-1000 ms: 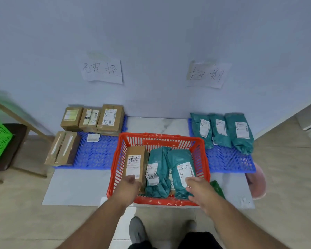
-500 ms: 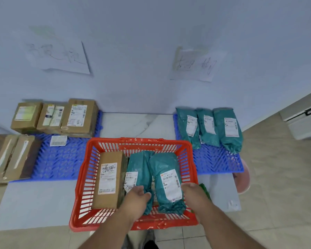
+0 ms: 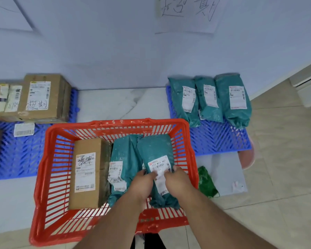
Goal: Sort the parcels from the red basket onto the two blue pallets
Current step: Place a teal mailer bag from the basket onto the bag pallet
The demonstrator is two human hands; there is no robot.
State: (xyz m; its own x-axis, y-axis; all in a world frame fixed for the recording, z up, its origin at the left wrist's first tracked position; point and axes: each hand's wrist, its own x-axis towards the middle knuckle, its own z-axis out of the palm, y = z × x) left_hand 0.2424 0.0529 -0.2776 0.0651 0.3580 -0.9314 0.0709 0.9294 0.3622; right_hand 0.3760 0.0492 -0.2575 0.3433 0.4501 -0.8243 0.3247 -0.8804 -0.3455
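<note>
Both hands are closing in: left hand (image 3: 144, 182) and right hand (image 3: 176, 178) are now gripping the rightmost teal bag (image 3: 156, 155), lying lengthwise in the basket (image 3: 48, 177); the right pallet (image 3: 215, 139) is lying ahead-right.

Both bare forearms rise from the bottom edge toward the frame's centre, converging. The left hand (image 3: 143, 181) and right hand (image 3: 176, 178) sit side by side, nearly touching, a little below centre. Each is seen from the back, knuckles up, fingers curled downward in a grip, thumbs toward each other.
</note>
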